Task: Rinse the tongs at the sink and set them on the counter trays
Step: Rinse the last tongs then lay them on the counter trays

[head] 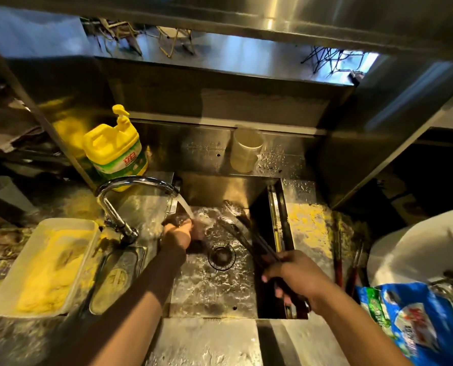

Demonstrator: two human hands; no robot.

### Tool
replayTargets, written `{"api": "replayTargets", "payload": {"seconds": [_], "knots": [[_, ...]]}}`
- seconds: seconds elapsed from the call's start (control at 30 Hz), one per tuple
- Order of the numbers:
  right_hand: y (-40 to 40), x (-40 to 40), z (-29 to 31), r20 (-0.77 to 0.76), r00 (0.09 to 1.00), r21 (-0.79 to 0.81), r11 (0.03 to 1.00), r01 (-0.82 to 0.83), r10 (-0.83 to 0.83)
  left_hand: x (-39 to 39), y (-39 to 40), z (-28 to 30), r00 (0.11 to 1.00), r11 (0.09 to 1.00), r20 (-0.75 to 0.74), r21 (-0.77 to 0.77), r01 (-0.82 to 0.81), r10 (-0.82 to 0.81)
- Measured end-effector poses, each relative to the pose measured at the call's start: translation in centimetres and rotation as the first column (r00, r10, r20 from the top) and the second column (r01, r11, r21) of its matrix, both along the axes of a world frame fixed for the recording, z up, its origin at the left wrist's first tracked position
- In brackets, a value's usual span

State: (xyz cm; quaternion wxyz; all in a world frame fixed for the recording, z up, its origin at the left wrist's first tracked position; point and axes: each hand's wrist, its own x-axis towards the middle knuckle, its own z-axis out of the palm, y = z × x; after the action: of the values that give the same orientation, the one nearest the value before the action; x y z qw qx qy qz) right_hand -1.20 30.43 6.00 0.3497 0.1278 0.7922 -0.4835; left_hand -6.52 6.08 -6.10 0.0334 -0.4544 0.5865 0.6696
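Note:
Dark metal tongs reach diagonally into the steel sink, their tips up near the back of the basin. My right hand grips their handle end at the sink's right side. Water runs from the curved chrome faucet onto my left hand, which is closed on a small dark thing under the stream; what that thing is I cannot tell. A round drain sits between my two hands.
A yellow dish-soap jug stands behind the faucet. A white tray with yellow scraps lies left of the sink. A pale cup stands on the back ledge. Red-handled utensils, a white tub and a blue bag crowd the right counter.

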Motion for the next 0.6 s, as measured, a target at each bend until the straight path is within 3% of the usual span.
{"api": "replayTargets", "payload": {"seconds": [0.1, 0.17, 0.23, 0.27, 0.3, 0.33, 0.37, 0.4, 0.5, 0.6], "knots": [[-0.4, -0.3, 0.3, 0.020, 0.995, -0.073, 0.992, 0.098, -0.097, 1.0, 0.6, -0.5, 1.000, 0.996, -0.025, 0.084, 0.003, -0.001], [-0.9, -0.4, 0.0, -0.007, 0.993, -0.036, 0.993, 0.113, -0.114, 1.7, 1.3, -0.6, 0.999, 0.990, 0.007, 0.129, 0.052, -0.053], [-1.4, -0.4, -0.6, -0.119, 0.992, 0.117, 0.991, 0.067, -0.053, 2.4, 1.7, -0.3, 0.995, 0.971, -0.011, 0.216, 0.103, -0.103], [-1.5, -0.3, -0.8, -0.217, 0.973, 0.300, 0.954, -0.006, 0.074, 2.6, 1.8, -0.2, 0.990, 0.963, -0.020, 0.229, 0.142, -0.141], [-1.4, -0.3, -1.0, -0.296, 0.913, 0.540, 0.838, -0.081, 0.279, 2.8, 1.8, 0.1, 0.982, 0.957, -0.029, 0.222, 0.189, -0.187], [-1.4, 0.0, -1.2, -0.298, 0.825, 0.748, 0.655, -0.111, 0.481, 3.0, 1.9, 0.3, 0.973, 0.948, -0.045, 0.216, 0.232, -0.228], [-1.4, 0.4, -1.3, -0.287, 0.748, 0.858, 0.507, -0.076, 0.598, 3.0, 2.0, 0.5, 0.963, 0.939, -0.060, 0.212, 0.269, -0.263], [-1.3, 0.7, -1.4, -0.292, 0.708, 0.893, 0.448, -0.039, 0.643, 2.9, 2.1, 0.7, 0.953, 0.928, -0.069, 0.217, 0.302, -0.293], [-0.5, 1.1, -1.5, -0.365, 0.722, 0.860, 0.510, 0.020, 0.587, 2.2, 2.9, 1.7, 0.928, 0.907, -0.085, 0.197, 0.373, -0.363], [0.6, 1.5, -1.0, -0.397, 0.840, 0.701, 0.713, 0.017, 0.370, 1.5, 4.3, 2.7, 0.912, 0.895, -0.133, 0.185, 0.407, -0.387]]}}
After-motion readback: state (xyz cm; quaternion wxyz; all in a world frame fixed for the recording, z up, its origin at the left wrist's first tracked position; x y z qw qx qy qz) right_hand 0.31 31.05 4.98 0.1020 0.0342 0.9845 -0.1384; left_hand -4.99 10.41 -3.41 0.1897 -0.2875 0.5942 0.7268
